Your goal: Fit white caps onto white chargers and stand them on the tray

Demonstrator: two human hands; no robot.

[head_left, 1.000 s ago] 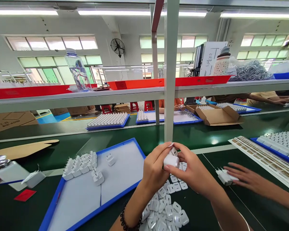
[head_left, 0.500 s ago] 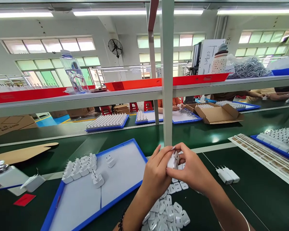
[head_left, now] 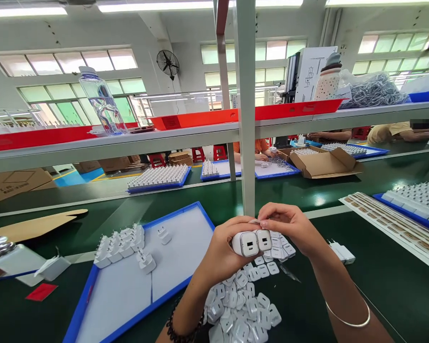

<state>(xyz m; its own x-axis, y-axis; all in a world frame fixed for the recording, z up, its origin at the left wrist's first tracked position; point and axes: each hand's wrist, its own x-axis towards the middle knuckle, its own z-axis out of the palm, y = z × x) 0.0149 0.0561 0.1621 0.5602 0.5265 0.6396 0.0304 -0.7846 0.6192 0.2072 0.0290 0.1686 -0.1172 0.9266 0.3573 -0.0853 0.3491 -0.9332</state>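
Note:
My left hand (head_left: 219, 247) is wrapped round two white charger plugs (head_left: 249, 244) side by side, their port faces towards me. Each face shows a dark USB opening and a smaller slot. At the top edge of the chargers, the fingers of my right hand (head_left: 286, 224) are closed in a pinch; what they hold, if anything, I cannot make out. Beneath both hands lies a loose heap of white port covers (head_left: 241, 305), with more in rows (head_left: 282, 245) behind. To the left, a blue-rimmed tray (head_left: 178, 286) bears a block of white chargers (head_left: 119, 245) and two separate ones.
Two more chargers (head_left: 341, 251) lie right of my right forearm. Long pale strips (head_left: 389, 228) and another charger tray (head_left: 414, 205) are farther right. A metal post (head_left: 248, 190) rises just behind my hands, under a shelf (head_left: 186, 139). A co-worker's hands (head_left: 266, 155) are across the bench.
The chargers have turned so their port faces point at me. My right hand has shifted from gripping their side to pinching at their top edge, uncovering the rows of covers.

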